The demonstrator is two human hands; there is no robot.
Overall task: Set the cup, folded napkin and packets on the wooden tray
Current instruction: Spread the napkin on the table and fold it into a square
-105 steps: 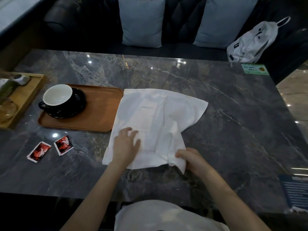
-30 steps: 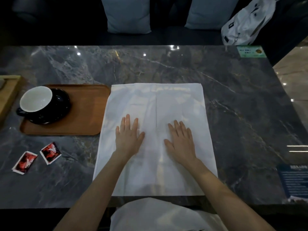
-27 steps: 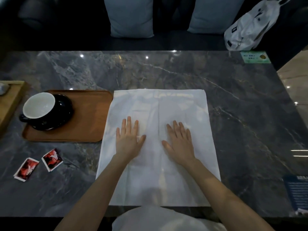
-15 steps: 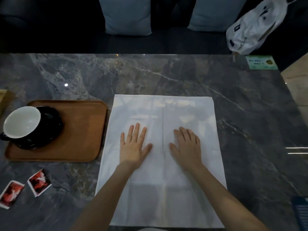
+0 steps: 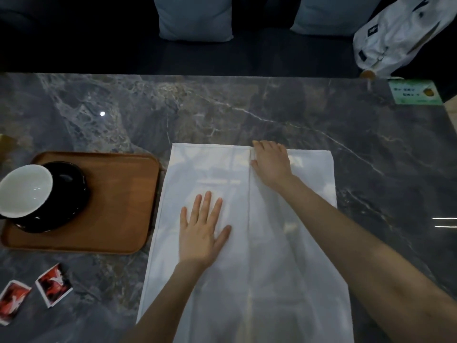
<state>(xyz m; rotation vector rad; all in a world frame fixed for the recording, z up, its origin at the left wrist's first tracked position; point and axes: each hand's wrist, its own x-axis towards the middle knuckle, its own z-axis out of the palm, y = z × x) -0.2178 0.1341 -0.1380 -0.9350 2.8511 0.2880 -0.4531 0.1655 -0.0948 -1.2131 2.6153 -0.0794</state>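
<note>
A white cloth napkin (image 5: 269, 273) lies spread flat on the marble table (image 5: 247, 112), with a crease down its middle. My left hand (image 5: 201, 231) rests flat on its left half, fingers apart. My right hand (image 5: 272, 162) sits at the napkin's far edge beside the crease, fingers bent over the edge; whether it pinches the cloth is unclear. Left of the napkin is the wooden tray (image 5: 118, 206), bearing a white-lined cup (image 5: 24, 191) on a black saucer (image 5: 73, 186). Two red packets (image 5: 54, 284) (image 5: 12, 300) lie on the table in front of the tray.
A dark sofa with two pale cushions (image 5: 195, 18) runs behind the table. A white bag (image 5: 400, 33) sits on it at the far right, near a green card (image 5: 415, 92) on the table corner.
The napkin went from crumpled to spread flat. In the last half second my right hand slid from the napkin's middle up to its far edge; my left hand stayed flat.
</note>
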